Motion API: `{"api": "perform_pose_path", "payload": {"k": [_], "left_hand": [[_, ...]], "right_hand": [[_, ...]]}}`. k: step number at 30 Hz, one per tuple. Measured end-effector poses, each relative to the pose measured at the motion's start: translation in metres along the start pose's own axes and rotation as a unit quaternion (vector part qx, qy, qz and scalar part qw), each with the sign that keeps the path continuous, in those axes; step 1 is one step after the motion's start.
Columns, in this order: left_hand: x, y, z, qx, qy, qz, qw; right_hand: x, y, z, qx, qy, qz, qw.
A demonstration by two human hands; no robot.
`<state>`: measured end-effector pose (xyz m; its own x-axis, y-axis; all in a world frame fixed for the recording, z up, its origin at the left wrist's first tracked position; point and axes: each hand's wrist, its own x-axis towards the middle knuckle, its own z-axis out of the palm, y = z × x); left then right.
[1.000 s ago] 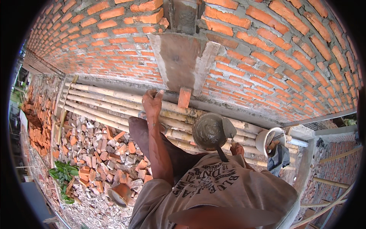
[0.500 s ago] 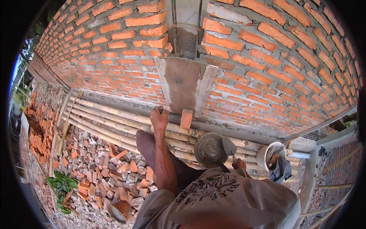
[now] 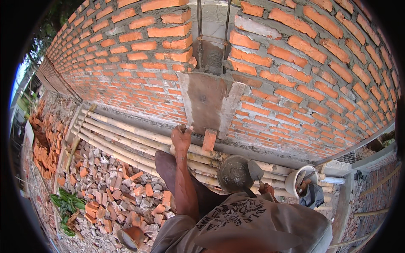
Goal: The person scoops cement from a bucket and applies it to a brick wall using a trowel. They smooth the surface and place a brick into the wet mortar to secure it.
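My left hand (image 3: 181, 138) is raised in front of the wall's base, its fingers curled together. Whatever it may hold is too small to make out. My right hand (image 3: 266, 189) is closed round the handle of a trowel (image 3: 255, 170), beside my knee. The trowel's grey blade lies over the right rim of a dark bucket of wet mortar (image 3: 231, 173). An orange brick (image 3: 209, 140) leans at the foot of a smooth grey-brown concrete column (image 3: 206, 99), a little right of my left hand.
Bamboo poles (image 3: 122, 134) form a platform along the brick wall (image 3: 147, 67). A white bucket (image 3: 291, 182) with a black plastic bag (image 3: 313, 195) stands at the right. Broken bricks (image 3: 122, 194) cover the ground at left, with an orange-brown bucket (image 3: 133, 237) lying there.
The whole view has shifted slightly, so the wall and poles sit a little lower. My left hand stays curled near the wall, and my right stays on the trowel over the mortar.
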<state>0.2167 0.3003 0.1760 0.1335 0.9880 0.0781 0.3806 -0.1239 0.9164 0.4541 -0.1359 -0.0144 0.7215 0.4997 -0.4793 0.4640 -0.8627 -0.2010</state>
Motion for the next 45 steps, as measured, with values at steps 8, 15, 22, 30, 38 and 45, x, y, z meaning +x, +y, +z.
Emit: {"api": "perform_pose_path", "payload": {"k": [8, 15, 22, 30, 38, 45], "left_hand": [[-0.002, 0.009, 0.002, 0.027, 0.023, 0.029, 0.999], [0.002, -0.002, 0.011, 0.017, 0.037, 0.092, 0.995], [0.000, 0.001, 0.013, -0.003, 0.021, 0.065, 0.998], [0.001, 0.001, 0.010, -0.015, -0.009, 0.020, 1.000], [0.003, -0.006, 0.013, -0.002, 0.016, 0.074, 0.997], [0.005, -0.007, 0.014, 0.006, -0.003, 0.016, 1.000]], "right_hand": [[0.010, 0.010, 0.010, 0.022, 0.001, 0.012, 1.000], [0.015, 0.010, 0.013, -0.017, -0.020, 0.049, 0.998], [0.020, 0.017, 0.015, -0.023, -0.029, 0.011, 0.999], [0.016, 0.010, 0.011, 0.016, -0.014, 0.066, 0.998], [0.013, 0.002, 0.002, 0.021, -0.051, 0.079, 0.995], [0.009, 0.003, 0.000, 0.057, -0.050, 0.090, 0.993]]}}
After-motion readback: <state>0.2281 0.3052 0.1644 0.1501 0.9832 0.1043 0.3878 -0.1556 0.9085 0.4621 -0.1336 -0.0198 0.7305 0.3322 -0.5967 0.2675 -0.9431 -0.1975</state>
